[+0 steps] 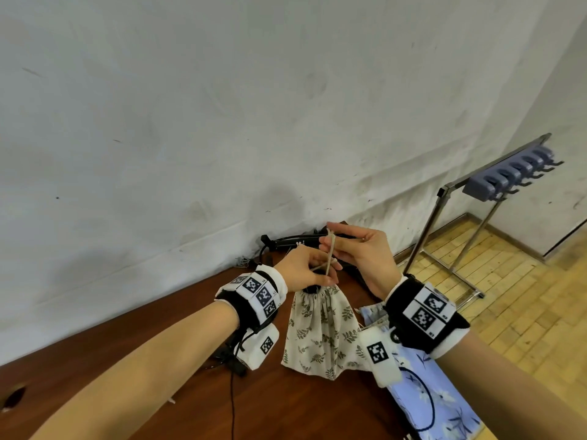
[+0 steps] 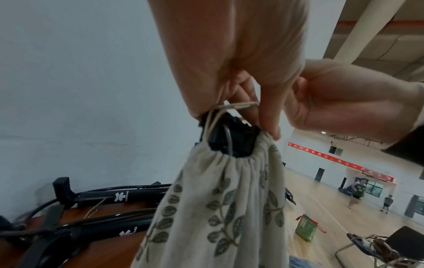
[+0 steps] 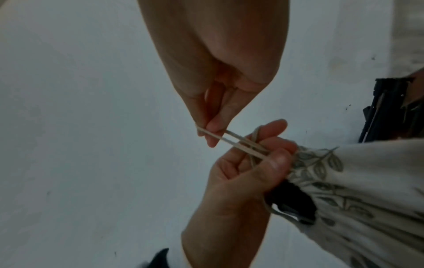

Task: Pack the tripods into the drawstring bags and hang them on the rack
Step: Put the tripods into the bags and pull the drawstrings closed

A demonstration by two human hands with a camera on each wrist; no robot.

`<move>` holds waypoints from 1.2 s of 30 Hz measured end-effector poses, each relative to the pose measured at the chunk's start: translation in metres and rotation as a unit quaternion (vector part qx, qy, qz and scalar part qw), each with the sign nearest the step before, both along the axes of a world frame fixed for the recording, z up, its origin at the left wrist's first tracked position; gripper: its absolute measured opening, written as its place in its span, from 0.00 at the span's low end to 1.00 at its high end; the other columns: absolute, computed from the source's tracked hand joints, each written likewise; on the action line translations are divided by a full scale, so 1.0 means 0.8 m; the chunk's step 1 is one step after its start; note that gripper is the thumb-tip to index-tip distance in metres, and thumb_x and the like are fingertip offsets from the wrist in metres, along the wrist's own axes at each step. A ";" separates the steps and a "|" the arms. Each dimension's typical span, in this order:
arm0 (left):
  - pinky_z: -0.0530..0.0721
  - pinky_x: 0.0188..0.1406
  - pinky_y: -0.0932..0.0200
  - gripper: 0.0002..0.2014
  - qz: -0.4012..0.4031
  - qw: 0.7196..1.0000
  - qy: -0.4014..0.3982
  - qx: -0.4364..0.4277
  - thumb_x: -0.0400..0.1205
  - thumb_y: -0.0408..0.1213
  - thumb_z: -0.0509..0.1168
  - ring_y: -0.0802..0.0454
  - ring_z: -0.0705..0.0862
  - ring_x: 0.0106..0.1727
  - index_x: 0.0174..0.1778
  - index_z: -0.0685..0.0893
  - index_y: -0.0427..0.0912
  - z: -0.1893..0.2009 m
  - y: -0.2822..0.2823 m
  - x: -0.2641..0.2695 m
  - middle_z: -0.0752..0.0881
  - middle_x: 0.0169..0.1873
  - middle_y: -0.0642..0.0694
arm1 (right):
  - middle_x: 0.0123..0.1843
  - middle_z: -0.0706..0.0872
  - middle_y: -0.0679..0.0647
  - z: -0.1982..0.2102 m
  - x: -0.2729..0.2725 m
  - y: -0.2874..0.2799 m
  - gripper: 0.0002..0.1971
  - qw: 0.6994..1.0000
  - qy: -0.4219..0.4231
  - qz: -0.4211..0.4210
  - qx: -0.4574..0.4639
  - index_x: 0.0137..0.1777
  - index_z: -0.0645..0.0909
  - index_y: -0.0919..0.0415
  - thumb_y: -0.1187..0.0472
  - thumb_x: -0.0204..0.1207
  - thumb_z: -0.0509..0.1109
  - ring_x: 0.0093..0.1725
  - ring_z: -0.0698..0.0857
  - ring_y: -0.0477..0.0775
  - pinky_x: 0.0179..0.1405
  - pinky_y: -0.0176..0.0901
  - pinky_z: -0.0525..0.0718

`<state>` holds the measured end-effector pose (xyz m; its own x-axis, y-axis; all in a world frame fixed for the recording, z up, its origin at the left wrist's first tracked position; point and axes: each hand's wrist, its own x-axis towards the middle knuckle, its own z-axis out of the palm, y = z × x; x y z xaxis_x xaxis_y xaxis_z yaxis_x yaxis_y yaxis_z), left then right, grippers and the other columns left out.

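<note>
Above counter (image 1: 178, 385): leaf-print bag (image 1: 320, 331), tripod (image 2: 231, 137) poking out.
Left hand (image 1: 301, 269): grips bag neck.
Right hand (image 1: 359, 252): pinches cord (image 1: 330, 254); advise pulling away steadily.

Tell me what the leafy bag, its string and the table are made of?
The cream leaf-printed drawstring bag looks like matte woven cloth; it gathers into soft folds. Its beige drawstring seems to be thin twisted cord. The reddish-brown table looks like polished wood or veneer, slightly glossy.
</note>
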<state>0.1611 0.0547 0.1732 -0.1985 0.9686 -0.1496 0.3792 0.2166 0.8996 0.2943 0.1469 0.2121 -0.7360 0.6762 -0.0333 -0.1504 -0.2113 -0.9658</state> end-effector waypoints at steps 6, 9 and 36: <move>0.83 0.59 0.63 0.18 -0.039 0.998 0.004 -0.051 0.72 0.27 0.75 0.58 0.88 0.50 0.58 0.86 0.38 0.015 0.001 -0.006 0.90 0.41 0.51 | 0.46 0.91 0.68 0.012 0.002 0.011 0.10 0.999 -0.008 0.009 0.043 0.54 0.87 0.69 0.72 0.73 0.74 0.48 0.91 0.63 0.50 0.44 0.90; 0.80 0.64 0.61 0.10 -0.038 0.998 -0.010 -0.047 0.77 0.32 0.72 0.58 0.88 0.48 0.53 0.88 0.35 0.031 0.006 0.002 0.91 0.41 0.45 | 0.44 0.92 0.61 0.001 0.001 0.028 0.12 0.989 -0.078 0.028 0.121 0.55 0.88 0.60 0.65 0.72 0.78 0.46 0.90 0.54 0.49 0.40 0.87; 0.87 0.26 0.62 0.06 0.368 0.924 -0.084 -0.069 0.82 0.24 0.64 0.53 0.88 0.25 0.51 0.81 0.23 0.055 -0.079 -0.018 0.87 0.39 0.31 | 0.62 0.88 0.52 -0.186 0.035 -0.110 0.22 0.874 -0.250 0.415 -0.021 0.66 0.82 0.55 0.60 0.70 0.78 0.62 0.86 0.53 0.67 0.50 0.79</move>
